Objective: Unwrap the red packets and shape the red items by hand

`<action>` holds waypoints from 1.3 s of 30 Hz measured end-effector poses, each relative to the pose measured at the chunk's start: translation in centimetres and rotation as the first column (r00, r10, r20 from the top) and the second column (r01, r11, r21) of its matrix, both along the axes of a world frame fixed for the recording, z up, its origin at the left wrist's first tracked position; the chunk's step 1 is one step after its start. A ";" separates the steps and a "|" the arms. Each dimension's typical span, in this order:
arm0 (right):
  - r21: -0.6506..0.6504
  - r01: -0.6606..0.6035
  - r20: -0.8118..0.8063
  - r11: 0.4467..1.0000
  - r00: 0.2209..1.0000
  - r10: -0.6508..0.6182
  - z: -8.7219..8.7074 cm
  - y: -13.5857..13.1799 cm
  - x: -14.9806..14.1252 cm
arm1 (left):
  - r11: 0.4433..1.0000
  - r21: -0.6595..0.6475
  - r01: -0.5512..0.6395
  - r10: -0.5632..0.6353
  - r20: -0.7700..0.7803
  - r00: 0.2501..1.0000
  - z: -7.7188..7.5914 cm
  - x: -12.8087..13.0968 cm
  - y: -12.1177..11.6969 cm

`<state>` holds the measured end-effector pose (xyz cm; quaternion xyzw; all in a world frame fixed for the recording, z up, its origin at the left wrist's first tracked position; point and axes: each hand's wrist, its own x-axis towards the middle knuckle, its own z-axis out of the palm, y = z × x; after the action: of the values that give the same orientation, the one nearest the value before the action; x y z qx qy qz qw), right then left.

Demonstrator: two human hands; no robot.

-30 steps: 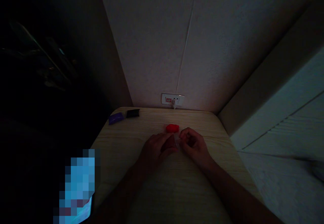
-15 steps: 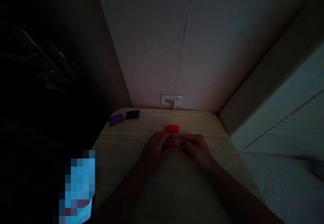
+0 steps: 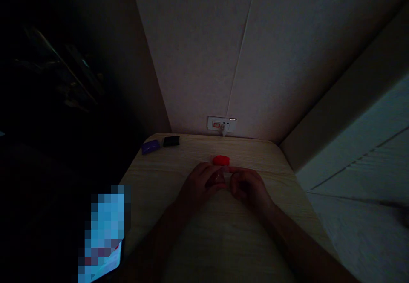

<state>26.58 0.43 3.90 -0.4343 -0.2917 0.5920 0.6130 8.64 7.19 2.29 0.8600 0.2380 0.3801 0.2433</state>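
My left hand [image 3: 198, 185] is closed around a small clear plastic packet [image 3: 220, 178], its thumb below and fingers above. The contents look dark reddish, but the dim light hides what they are. My right hand [image 3: 251, 186] is closed with curled fingers, and its index fingertip meets the packet's upper right edge. Just beyond the packet, a bright red lump [image 3: 221, 160] in what seems to be clear wrapping lies on the wooden tabletop [image 3: 198, 240].
Toward the far left corner lie a purple packet [image 3: 151, 147] and a black packet [image 3: 171, 141]. A wall socket [image 3: 222, 124] with a plug sits behind the table. At the lower left glows a phone-like screen [image 3: 107, 268], partly blurred out. A pale panel [image 3: 358, 146] borders the right.
My right hand's fingers have curled in more and shifted slightly away from the left hand at the packet. The whole view has moved a little; the packets on the table stay put.
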 end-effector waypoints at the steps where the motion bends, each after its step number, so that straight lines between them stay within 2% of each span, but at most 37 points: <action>1: -0.011 -0.020 -0.022 1.000 1.000 0.020 0.0 0.1 0.1 | 1.000 0.007 0.003 -0.003 -0.007 1.000 0.0 0.0 0.0; 5: -0.041 -0.083 -0.070 0.996 0.994 0.080 -0.2 0.3 0.4 | 0.999 0.011 0.037 -0.036 -0.063 0.997 -0.2 -0.1 0.1; 8: -0.036 -0.039 -0.035 0.999 0.999 0.038 -0.5 0.3 0.4 | 0.998 -0.036 0.060 -0.062 -0.074 0.995 -0.1 -0.1 0.1; 12: -0.011 0.024 0.001 1.000 1.000 -0.024 -1.0 0.2 0.1 | 0.992 -0.109 0.068 -0.071 -0.023 0.997 0.0 0.3 0.1; 17: 0.010 -0.002 -0.009 1.000 1.000 0.002 -1.7 0.0 -0.3 | 0.981 -0.192 0.034 -0.018 0.086 0.996 0.2 0.5 0.2; 24: 0.137 -0.062 0.166 0.989 0.985 0.039 -1.8 -0.5 -0.1 | 0.949 -0.309 0.068 -0.030 0.127 0.991 0.9 0.5 0.1; 27: 0.170 -0.123 0.285 0.978 0.956 0.071 -1.4 -0.8 0.0 | 0.904 -0.416 0.098 -0.025 0.179 0.984 1.0 0.6 -0.1; 30: 0.197 -0.177 0.450 0.964 0.890 0.072 -0.7 -1.2 0.0 | 0.834 -0.526 0.169 -0.021 0.276 0.961 0.9 0.8 -0.1; 34: 0.280 -0.170 0.669 0.945 0.740 -0.066 0.2 -1.6 -0.2 | 0.727 -0.626 0.283 -0.019 0.393 0.919 0.5 1.2 0.3; 37: 0.349 -0.157 0.738 0.924 0.653 -0.168 0.7 -1.8 -0.3 | 0.622 -0.685 0.379 -0.025 0.466 0.884 0.2 1.5 0.4; 39: 0.388 -0.158 0.762 0.908 0.609 -0.220 0.9 -1.9 -0.3 | 0.576 -0.713 0.401 -0.004 0.488 0.873 0.1 1.6 0.5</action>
<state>26.31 -1.49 4.77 -0.5140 -0.6437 0.2505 0.5086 10.25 7.66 2.44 0.5739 0.2180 0.3835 0.6899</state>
